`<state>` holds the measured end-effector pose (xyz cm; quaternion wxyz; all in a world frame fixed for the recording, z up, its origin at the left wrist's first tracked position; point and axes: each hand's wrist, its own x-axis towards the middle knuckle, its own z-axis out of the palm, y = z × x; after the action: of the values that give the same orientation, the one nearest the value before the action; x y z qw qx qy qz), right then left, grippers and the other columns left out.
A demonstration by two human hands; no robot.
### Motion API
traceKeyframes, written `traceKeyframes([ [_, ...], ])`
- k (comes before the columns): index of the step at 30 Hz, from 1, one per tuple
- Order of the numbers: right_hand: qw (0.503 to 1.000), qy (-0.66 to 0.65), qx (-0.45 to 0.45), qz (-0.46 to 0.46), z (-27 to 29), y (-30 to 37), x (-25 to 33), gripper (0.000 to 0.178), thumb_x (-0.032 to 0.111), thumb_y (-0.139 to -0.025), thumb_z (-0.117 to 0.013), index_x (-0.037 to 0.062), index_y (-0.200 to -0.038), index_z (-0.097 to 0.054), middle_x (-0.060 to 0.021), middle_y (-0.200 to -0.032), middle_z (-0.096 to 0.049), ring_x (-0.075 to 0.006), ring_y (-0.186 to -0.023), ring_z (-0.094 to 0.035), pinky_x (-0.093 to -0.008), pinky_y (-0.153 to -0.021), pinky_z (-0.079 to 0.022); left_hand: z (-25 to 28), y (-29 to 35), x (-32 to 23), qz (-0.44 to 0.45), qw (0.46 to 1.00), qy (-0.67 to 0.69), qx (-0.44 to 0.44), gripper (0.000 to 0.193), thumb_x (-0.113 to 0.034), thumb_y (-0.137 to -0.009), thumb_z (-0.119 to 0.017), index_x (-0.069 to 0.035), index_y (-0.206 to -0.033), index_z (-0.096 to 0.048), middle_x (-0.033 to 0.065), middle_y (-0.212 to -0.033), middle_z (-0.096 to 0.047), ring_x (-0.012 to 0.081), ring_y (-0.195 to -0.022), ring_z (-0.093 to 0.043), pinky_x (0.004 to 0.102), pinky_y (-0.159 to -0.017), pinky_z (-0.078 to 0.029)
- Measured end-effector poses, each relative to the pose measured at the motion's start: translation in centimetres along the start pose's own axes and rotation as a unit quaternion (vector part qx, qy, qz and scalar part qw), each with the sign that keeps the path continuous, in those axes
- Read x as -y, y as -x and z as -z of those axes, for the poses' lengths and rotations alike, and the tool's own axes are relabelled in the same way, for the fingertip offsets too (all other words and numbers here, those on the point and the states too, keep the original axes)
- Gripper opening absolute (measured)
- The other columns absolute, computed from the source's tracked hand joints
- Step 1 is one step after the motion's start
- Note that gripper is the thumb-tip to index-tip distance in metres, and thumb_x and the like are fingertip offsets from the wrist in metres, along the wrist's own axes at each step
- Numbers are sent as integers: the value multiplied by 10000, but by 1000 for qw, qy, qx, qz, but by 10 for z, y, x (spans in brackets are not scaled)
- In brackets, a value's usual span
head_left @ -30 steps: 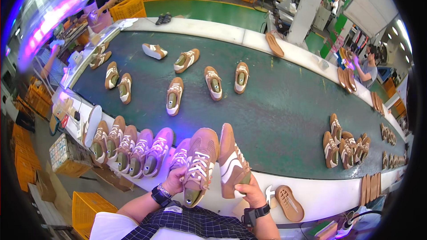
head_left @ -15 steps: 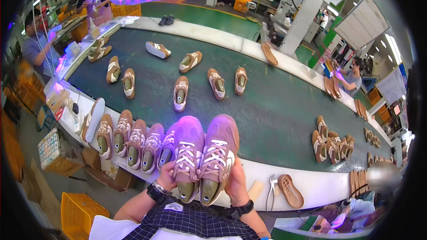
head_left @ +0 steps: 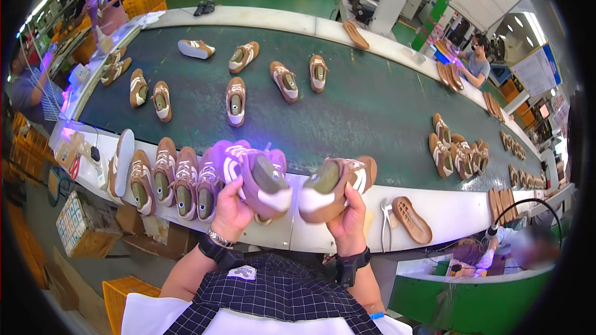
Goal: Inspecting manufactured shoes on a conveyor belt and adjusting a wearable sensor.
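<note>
My left hand (head_left: 233, 212) grips a brown-and-white sneaker (head_left: 249, 175), thumb along its side, heel turned toward me. In my right hand (head_left: 349, 222) is a matching sneaker (head_left: 324, 201), its toe pointing away to the right. Both shoes have an olive shoe last inside and are held apart above the near white ledge (head_left: 316, 236). Left of my hands a row of similar laced sneakers (head_left: 164, 170) stands on that ledge, partly hidden behind the left shoe. Pincers (head_left: 386, 223) and a loose tan shoe sole (head_left: 411, 219) lie to the right of my right hand.
Beyond my hands runs a dark green conveyor belt (head_left: 360, 124) with scattered sneakers (head_left: 235, 100) and a cluster of them (head_left: 459, 155) on the right. A yellow crate (head_left: 121, 298) stands low on the left. Co-workers sit or stand around the belt, one (head_left: 477, 65) at far right.
The two sneakers, held side by side with toes away, have been moved apart and turned so their heels face me. The view has shifted, so the belt appears higher.
</note>
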<state>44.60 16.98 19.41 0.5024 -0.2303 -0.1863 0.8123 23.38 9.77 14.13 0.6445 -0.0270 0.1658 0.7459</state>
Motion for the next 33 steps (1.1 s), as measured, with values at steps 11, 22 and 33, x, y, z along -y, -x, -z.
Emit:
traceKeyframes([
  [11, 996, 24, -83, 16, 20, 12, -17, 528, 265, -862, -578, 99, -1317, -367, -108, -1279, -485, -268, -1163, -499, -450, -955, -448, 2, 2, 18, -17, 994, -49, -100, 480, -187, -824, -602, -60, -1259, -442, 90, -1215, -537, 261, -1142, -503, 438, -972, -422],
  [22, 995, 24, -98, 8, 33, 9, -21, 485, 271, -879, -550, 94, -1298, -379, -103, -1264, -493, -251, -1147, -507, -423, -928, -468, 3, -1, 25, -19, 991, -53, -117, 452, -207, -832, -602, -67, -1239, -462, 80, -1191, -550, 248, -1113, -521, 426, -948, -437],
  [33, 991, 25, -131, 5, 39, 4, -16, 450, 263, -888, -535, 86, -1279, -399, -95, -1251, -503, -234, -1132, -515, -409, -922, -469, 2, -11, 35, -14, 989, -71, -128, 430, -231, -847, -594, -72, -1228, -472, 73, -1178, -559, 241, -1103, -528, 433, -943, -436],
])
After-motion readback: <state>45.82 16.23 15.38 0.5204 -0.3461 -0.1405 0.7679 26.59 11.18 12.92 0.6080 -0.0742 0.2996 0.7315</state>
